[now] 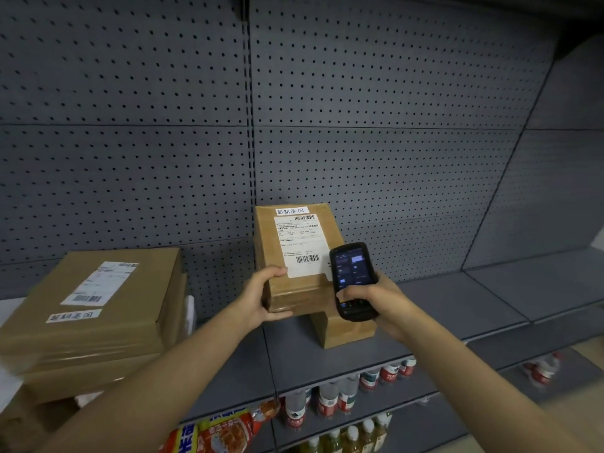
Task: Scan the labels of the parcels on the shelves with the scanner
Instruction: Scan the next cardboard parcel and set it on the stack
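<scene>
Gripping the near left corner of a brown parcel (295,256), your left hand (261,297) has its thumb curled over the top face beside the white shipping label (302,245) and its fingers wrapped under the lower edge, so the box is tilted up with its label toward you. That parcel rests on a second cardboard box (346,328) standing on the grey shelf (457,308), close to the perforated back panel (376,125). Your right hand (369,300) is curled around the black handheld scanner (353,279), thumb lying across its keypad, with the lit screen facing you and the device's top end just beside the lower right corner of the label, overlapping it in this view. To the left, a stack of flat brown parcels (94,308) lies on the same shelf, the top one carrying its own label. Below, nearer you, lower shelves hold water bottles (330,400) and a red snack bag (225,433).
</scene>
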`<action>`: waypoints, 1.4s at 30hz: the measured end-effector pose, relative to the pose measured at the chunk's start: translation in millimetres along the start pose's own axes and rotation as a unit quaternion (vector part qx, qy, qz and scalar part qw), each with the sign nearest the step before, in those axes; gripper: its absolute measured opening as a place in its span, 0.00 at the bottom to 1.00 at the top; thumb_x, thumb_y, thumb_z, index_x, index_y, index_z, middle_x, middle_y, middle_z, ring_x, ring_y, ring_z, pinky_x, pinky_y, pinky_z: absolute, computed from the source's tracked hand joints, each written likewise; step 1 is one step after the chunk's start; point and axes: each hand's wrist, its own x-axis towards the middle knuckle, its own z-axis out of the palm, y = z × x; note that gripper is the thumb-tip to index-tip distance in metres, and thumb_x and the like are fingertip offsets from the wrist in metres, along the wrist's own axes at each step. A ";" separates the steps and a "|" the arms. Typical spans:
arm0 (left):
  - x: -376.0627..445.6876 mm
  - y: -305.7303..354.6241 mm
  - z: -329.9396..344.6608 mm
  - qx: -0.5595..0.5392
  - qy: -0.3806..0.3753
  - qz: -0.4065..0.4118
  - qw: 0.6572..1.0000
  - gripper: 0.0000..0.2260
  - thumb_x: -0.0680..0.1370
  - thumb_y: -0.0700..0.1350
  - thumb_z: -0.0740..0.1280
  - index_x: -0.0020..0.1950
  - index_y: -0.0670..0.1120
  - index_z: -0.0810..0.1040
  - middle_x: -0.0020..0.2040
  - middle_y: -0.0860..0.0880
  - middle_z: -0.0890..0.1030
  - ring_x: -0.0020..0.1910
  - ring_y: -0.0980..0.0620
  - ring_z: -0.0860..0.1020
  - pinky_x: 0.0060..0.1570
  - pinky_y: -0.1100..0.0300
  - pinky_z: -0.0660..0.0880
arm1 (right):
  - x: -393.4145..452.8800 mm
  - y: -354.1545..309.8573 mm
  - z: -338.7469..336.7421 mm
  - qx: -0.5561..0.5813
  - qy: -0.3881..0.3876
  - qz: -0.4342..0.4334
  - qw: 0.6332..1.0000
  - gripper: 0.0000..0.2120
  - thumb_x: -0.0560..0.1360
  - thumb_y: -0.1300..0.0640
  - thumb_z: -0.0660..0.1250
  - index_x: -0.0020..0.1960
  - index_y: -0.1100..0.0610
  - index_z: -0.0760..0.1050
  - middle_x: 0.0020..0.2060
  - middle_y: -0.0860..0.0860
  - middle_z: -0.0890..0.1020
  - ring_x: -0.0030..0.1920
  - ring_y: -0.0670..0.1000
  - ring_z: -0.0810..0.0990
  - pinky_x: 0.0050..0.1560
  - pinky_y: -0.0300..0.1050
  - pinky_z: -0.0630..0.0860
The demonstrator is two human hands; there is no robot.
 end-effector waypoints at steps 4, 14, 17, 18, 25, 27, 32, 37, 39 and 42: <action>22.9 -3.7 26.3 0.024 -0.015 -0.054 0.998 0.16 0.72 0.53 0.72 0.57 0.52 0.76 0.56 0.45 0.76 0.55 0.43 0.75 0.60 0.36 0.73 | 24.1 9.2 -30.1 -0.004 0.023 0.019 1.000 0.22 0.67 0.70 0.72 0.59 0.58 0.74 0.46 0.55 0.82 0.45 0.53 0.82 0.37 0.42 0.77; 106.6 -26.5 88.6 0.012 0.011 -0.144 0.989 0.13 0.76 0.60 0.66 0.48 0.51 0.75 0.48 0.45 0.76 0.48 0.43 0.73 0.68 0.31 0.54 | 117.2 20.4 -106.5 -0.009 0.022 0.050 0.998 0.25 0.62 0.67 0.76 0.57 0.61 0.76 0.45 0.57 0.84 0.46 0.57 0.83 0.41 0.47 0.77; 132.5 -38.2 93.9 0.008 0.008 -0.146 0.989 0.15 0.74 0.61 0.67 0.53 0.52 0.76 0.53 0.44 0.78 0.56 0.41 0.73 0.67 0.28 0.57 | 142.5 25.3 -120.7 -0.009 0.016 0.062 0.998 0.22 0.63 0.69 0.75 0.56 0.61 0.76 0.45 0.58 0.83 0.45 0.57 0.82 0.40 0.46 0.77; 140.0 -41.8 94.1 0.009 0.012 -0.145 0.989 0.17 0.74 0.61 0.68 0.55 0.52 0.76 0.55 0.44 0.79 0.59 0.40 0.73 0.67 0.28 0.58 | 149.5 27.2 -123.8 -0.011 0.012 0.067 0.998 0.24 0.62 0.68 0.75 0.56 0.60 0.76 0.45 0.58 0.83 0.46 0.57 0.82 0.40 0.46 0.78; 161.8 -58.4 96.5 0.017 0.021 -0.141 0.990 0.28 0.72 0.64 0.68 0.66 0.52 0.75 0.62 0.43 0.79 0.65 0.39 0.73 0.66 0.29 0.62 | 177.6 40.1 -128.5 -0.048 -0.001 0.085 0.995 0.27 0.54 0.62 0.76 0.53 0.61 0.78 0.46 0.59 0.84 0.48 0.59 0.83 0.44 0.49 0.78; 163.1 -61.2 97.2 0.024 0.023 -0.140 0.990 0.28 0.72 0.64 0.68 0.67 0.52 0.74 0.61 0.43 0.79 0.63 0.40 0.74 0.65 0.30 0.65 | 180.6 41.7 -129.3 -0.045 -0.006 0.088 0.995 0.28 0.55 0.64 0.76 0.55 0.62 0.77 0.47 0.59 0.84 0.48 0.59 0.83 0.43 0.48 0.78; 169.5 -65.8 97.5 0.056 0.051 -0.156 0.985 0.31 0.71 0.66 0.68 0.70 0.53 0.69 0.60 0.45 0.77 0.62 0.42 0.74 0.65 0.35 0.68 | 185.6 49.2 -131.6 -0.056 -0.007 0.086 0.995 0.35 0.53 0.63 0.77 0.59 0.61 0.74 0.50 0.59 0.83 0.51 0.58 0.82 0.45 0.48 0.78; 175.2 -62.7 96.9 0.081 0.041 -0.185 0.978 0.32 0.71 0.67 0.67 0.69 0.52 0.70 0.62 0.44 0.76 0.62 0.42 0.73 0.66 0.37 0.67 | 183.2 49.2 -133.0 -0.051 -0.003 0.083 0.995 0.29 0.56 0.65 0.76 0.56 0.60 0.76 0.51 0.61 0.83 0.52 0.59 0.82 0.52 0.52 0.79; 178.0 -61.2 95.6 0.088 0.030 -0.194 0.977 0.33 0.70 0.67 0.67 0.70 0.51 0.70 0.63 0.44 0.76 0.62 0.42 0.73 0.66 0.36 0.66 | 182.3 47.7 -131.9 -0.046 -0.001 0.082 0.996 0.26 0.58 0.67 0.76 0.55 0.60 0.76 0.51 0.61 0.83 0.52 0.59 0.82 0.51 0.52 0.79; 180.0 -57.5 93.3 0.109 0.007 -0.208 0.972 0.36 0.70 0.68 0.66 0.72 0.50 0.68 0.62 0.43 0.76 0.62 0.40 0.73 0.68 0.35 0.63 | 183.1 46.0 -129.2 -0.045 0.007 0.083 0.996 0.30 0.55 0.64 0.76 0.56 0.61 0.76 0.50 0.61 0.83 0.50 0.58 0.82 0.46 0.50 0.78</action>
